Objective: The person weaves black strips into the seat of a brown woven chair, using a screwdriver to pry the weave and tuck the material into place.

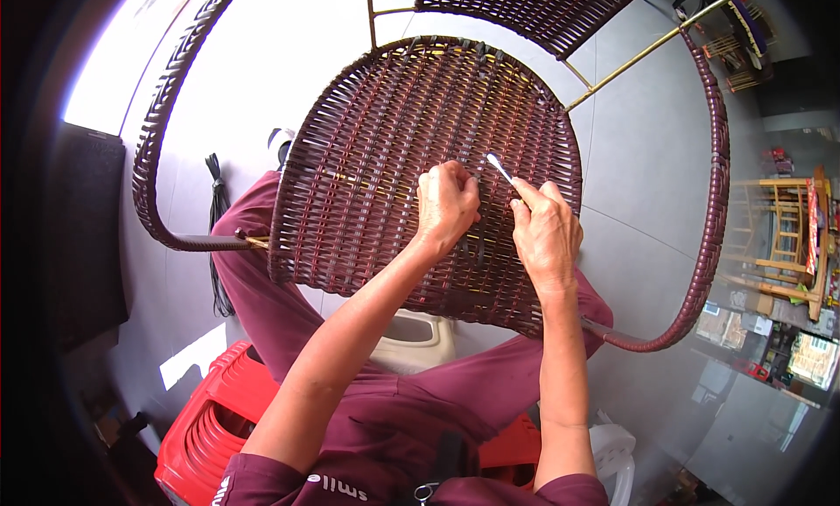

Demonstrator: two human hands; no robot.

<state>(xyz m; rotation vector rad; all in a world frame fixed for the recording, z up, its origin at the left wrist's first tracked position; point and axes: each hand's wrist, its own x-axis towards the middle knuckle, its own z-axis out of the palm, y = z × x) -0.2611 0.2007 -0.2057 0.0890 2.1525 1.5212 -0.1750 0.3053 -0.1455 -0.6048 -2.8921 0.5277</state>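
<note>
A wicker chair with a dark brown-red woven seat [367, 147] lies across my lap. Gold-coloured frame shows through gaps in the weave. My left hand [448, 207] rests on the middle of the seat, its fingers curled closed; whatever they pinch is hidden. Just right of it, my right hand [549, 230] grips a slim silvery-white tool [500, 166] with a slightly wider tip. That tip points up and left over the weave, and I cannot tell whether it touches. A loose black strip [473, 246] lies on the seat below my left hand.
Wrapped armrests curve out left [149, 156] and right [716, 200], with the woven backrest [525, 7] beyond. A bundle of black strips [219, 235] lies on the floor at left. Red plastic stools [210, 418] and a beige stool [407, 344] stand near me; wooden frames [783, 243] are far right.
</note>
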